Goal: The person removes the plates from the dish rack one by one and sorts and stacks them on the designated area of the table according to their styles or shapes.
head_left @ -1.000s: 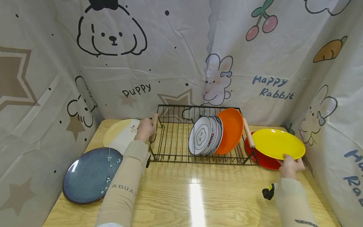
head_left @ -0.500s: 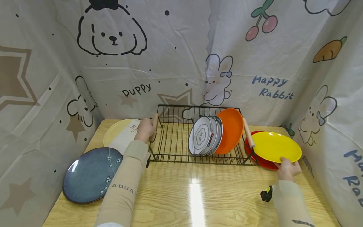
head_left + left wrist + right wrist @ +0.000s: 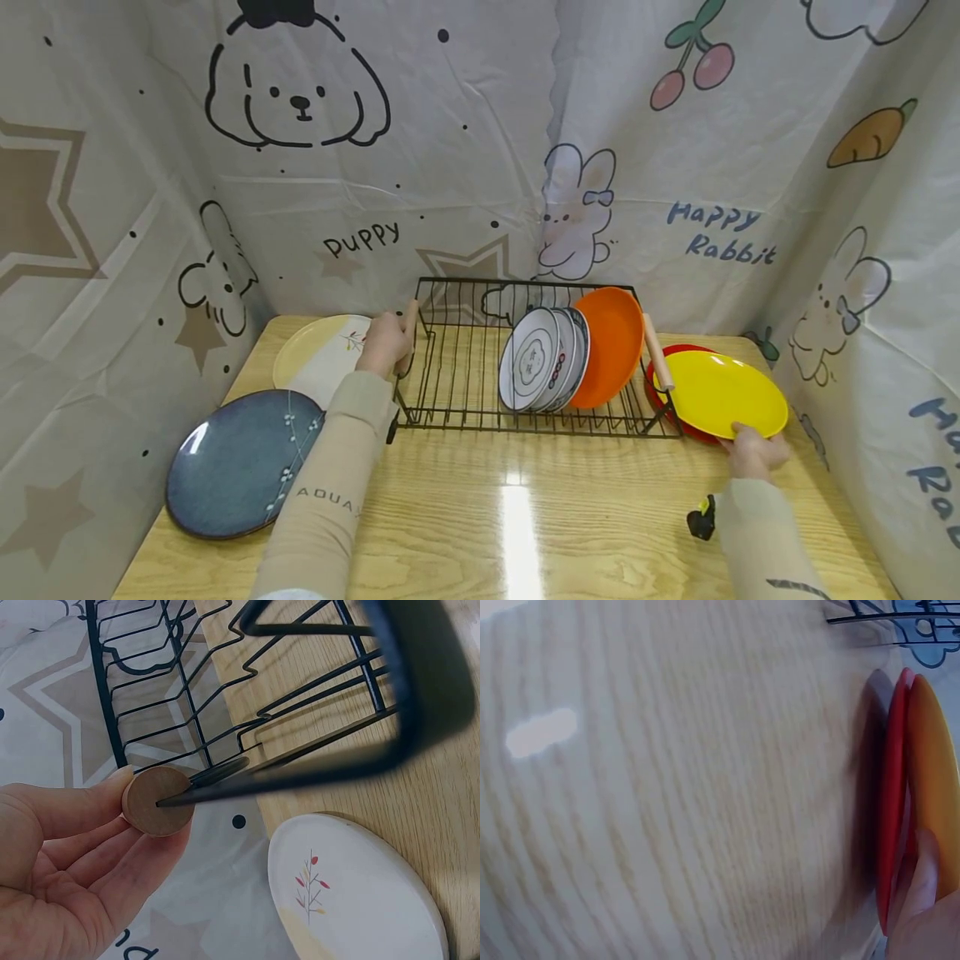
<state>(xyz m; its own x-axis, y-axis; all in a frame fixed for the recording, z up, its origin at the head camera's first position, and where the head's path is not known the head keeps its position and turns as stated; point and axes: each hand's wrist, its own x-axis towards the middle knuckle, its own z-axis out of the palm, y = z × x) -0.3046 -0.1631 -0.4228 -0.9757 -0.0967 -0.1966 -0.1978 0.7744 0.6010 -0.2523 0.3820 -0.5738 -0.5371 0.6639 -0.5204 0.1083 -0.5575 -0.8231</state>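
My left hand grips the round wooden handle at the left end of a black wire dish rack, with the thumb on one side and fingers curled on the other. My right hand holds a yellow plate by its near rim, thumb on top and fingers underneath. Below it lies a red plate, mostly hidden in the head view. In the right wrist view the two plates lie close together, fingers between them. Inside the rack, several white patterned bowls lean together beside an upright orange plate.
A blue oval plate lies at the table's left edge. Behind it sits a cream and white plate, partly covered by the left arm. Printed curtains enclose the wooden table at the back and both sides.
My right hand has brought the yellow plate leftward and nearer to me, so it overlaps more of the red plate. The left hand keeps its grip on the rack handle.
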